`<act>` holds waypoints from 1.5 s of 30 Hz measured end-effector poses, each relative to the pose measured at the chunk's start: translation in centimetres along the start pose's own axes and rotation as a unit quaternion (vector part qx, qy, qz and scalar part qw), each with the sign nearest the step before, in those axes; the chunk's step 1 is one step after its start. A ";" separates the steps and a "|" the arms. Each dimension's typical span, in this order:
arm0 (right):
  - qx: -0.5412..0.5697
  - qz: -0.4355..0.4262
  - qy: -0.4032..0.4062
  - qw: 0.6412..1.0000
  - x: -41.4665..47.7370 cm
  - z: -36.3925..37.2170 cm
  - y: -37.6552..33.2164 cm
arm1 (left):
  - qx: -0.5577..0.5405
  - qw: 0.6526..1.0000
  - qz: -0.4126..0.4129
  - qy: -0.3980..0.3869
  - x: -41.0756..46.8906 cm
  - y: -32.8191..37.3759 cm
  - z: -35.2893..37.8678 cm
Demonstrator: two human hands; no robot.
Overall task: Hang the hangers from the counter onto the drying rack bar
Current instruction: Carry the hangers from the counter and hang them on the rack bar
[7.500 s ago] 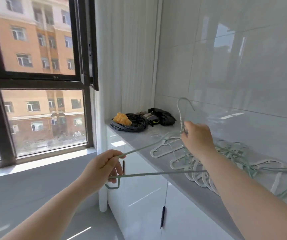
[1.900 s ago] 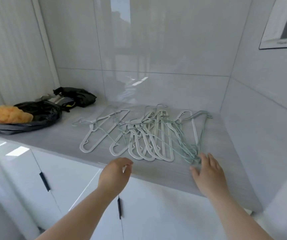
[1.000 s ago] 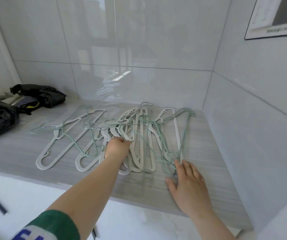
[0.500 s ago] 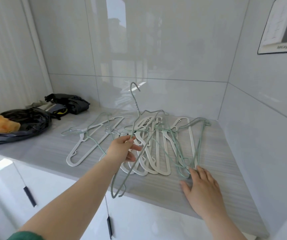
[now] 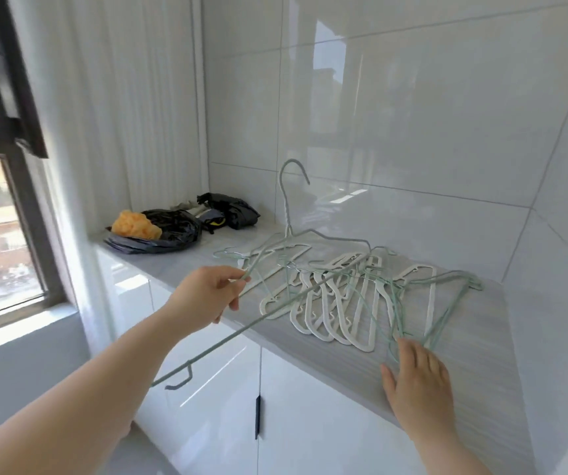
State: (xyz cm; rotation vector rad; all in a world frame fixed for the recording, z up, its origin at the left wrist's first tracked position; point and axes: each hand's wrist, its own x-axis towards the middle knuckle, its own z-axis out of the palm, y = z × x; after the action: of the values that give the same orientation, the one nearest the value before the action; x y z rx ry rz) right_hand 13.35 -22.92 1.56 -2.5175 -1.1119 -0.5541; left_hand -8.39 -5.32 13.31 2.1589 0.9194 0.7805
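Observation:
My left hand [image 5: 207, 296] pinches the shoulder wire of a pale green wire hanger [image 5: 287, 214], lifted off the grey counter [image 5: 337, 365] with its hook pointing up and its lower bar running down past the counter's edge. A pile of several white plastic and green wire hangers [image 5: 351, 299] lies on the counter behind it. My right hand [image 5: 416, 382] rests flat on the counter, fingers straight, its fingertips touching the near ends of the green wire hangers. The drying rack bar is out of view.
Black plastic bags [image 5: 173, 228] with an orange sponge-like lump [image 5: 135, 226] sit at the counter's far left end. White cabinet doors [image 5: 221, 399] with dark handles stand below. Glossy tiled walls [image 5: 413, 114] close the back and right. A dark-framed window [image 5: 8, 200] is at left.
My left hand has lifted the wire hanger higher and pulled it left, clear of the pile. The view has swung left, bringing the window in. My right hand stays flat on the counter.

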 end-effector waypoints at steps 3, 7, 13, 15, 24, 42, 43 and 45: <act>0.068 -0.048 0.013 0.996 0.8 -1.6 -1.7 | 0.056 0.998 0.004 0.042 -3.5 0.4 -3.1; 0.194 -0.135 0.151 0.960 3.9 -5.9 -6.7 | 0.092 0.992 -0.008 0.087 -8.9 0.9 -5.9; 0.277 -0.279 0.225 0.891 4.5 -11.9 -15.2 | 0.105 0.977 -0.061 0.175 -17.9 1.5 -10.3; 0.300 -0.332 0.230 0.864 3.6 -13.1 -18.4 | 0.090 0.969 -0.081 0.217 -21.2 1.7 -12.0; 0.387 -0.530 0.187 0.731 -5.4 -19.3 -30.6 | 0.270 0.870 -0.168 0.378 -35.4 3.1 -19.8; 0.444 -0.715 0.098 0.531 -39.7 -38.8 -53.7 | 0.492 0.591 -0.287 0.571 -71.6 7.2 -36.2; 0.444 -0.723 0.101 0.519 -41.7 -39.8 -54.6 | 0.491 0.583 -0.298 0.575 -73.5 7.5 -36.8; 0.449 -0.739 0.096 0.493 -45.6 -41.9 -56.2 | 0.482 0.568 -0.310 0.591 -77.0 8.1 -38.0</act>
State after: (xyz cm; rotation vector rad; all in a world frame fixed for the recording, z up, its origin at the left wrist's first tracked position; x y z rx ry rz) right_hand -66.33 -34.23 24.29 -0.1375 -2.3514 -0.3280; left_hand -77.07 -56.71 22.36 1.3757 3.1912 1.5519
